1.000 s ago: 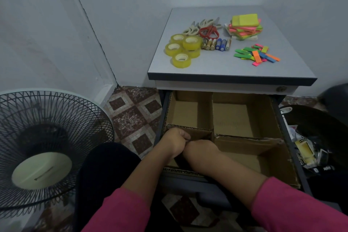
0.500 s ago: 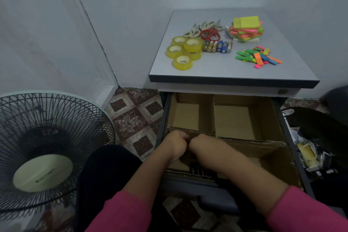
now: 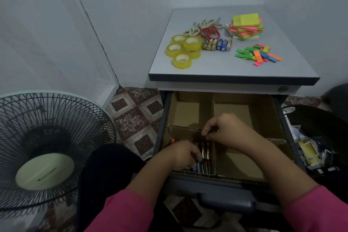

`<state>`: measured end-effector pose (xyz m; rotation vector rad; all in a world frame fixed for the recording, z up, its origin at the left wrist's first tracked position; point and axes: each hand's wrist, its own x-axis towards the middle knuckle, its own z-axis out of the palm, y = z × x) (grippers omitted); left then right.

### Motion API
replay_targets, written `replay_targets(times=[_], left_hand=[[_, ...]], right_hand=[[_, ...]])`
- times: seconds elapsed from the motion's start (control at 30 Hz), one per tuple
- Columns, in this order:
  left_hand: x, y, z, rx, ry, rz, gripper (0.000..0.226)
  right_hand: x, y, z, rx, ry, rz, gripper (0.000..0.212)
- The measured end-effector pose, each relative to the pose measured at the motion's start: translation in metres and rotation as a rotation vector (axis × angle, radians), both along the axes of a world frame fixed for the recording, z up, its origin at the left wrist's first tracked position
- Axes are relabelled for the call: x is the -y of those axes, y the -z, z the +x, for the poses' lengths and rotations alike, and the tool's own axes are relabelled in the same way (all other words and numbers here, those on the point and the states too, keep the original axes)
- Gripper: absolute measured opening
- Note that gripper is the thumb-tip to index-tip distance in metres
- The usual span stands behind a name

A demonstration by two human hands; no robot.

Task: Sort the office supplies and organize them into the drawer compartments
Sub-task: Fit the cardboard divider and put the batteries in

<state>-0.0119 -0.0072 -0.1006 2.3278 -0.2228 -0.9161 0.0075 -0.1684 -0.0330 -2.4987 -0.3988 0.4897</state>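
Note:
The drawer [image 3: 222,187] stands pulled out, split by cardboard dividers [image 3: 185,128] into several compartments. Batteries [image 3: 205,153] lie in the front left compartment. My left hand [image 3: 181,154] reaches into that compartment, its fingers curled round some of the batteries. My right hand [image 3: 227,130] hovers over the divider crossing with curled fingers; what they hold is hidden. On the cabinet top [image 3: 216,68] lie yellow tape rolls [image 3: 181,49], scissors [image 3: 209,31], more batteries [image 3: 217,44], sticky note pads [image 3: 245,26] and coloured flags [image 3: 258,54].
A floor fan [image 3: 47,147] stands at the left, close to my knee. A dark bin with clutter [image 3: 316,149] sits right of the drawer. White walls close in the corner behind the cabinet. The rear and right drawer compartments show bare cardboard.
My hands, pressed together in the front left compartment before, have parted. The right hand has risen over the divider; the left stays low on the batteries, which now show.

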Motion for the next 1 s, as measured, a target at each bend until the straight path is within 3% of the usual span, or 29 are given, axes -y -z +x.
replay_targets(times=[0.13,0.23,0.37,0.6,0.77,1.0], left_hand=[[0.002,0.0011,-0.0005,0.04,0.104,0.038,0.028],[0.0025,-0.0013,-0.0005,0.089,0.024,0.025,0.022],[0.0036,-0.0001,0.0033,0.261,-0.051,0.182,0.034],[0.0067,0.0008,0.004,0.162,-0.06,0.088,0.044],[0.0031,0.0025,0.0023,0.191,-0.094,0.063,0.027],[0.0055,-0.0004,-0.0013,0.146,0.085,0.061,0.038]], right_hand=[[0.0024,0.0021,0.0,0.002,0.008,0.035,0.019],[0.0037,0.0038,-0.0002,0.007,0.024,0.056,0.018],[0.0039,0.0061,0.0001,-0.003,0.035,0.074,0.021],[0.0036,0.0062,0.0008,-0.017,0.038,0.074,0.024],[0.004,0.0057,0.0008,-0.012,0.036,0.082,0.023],[0.0041,0.0053,-0.0002,-0.016,0.04,0.08,0.02]])
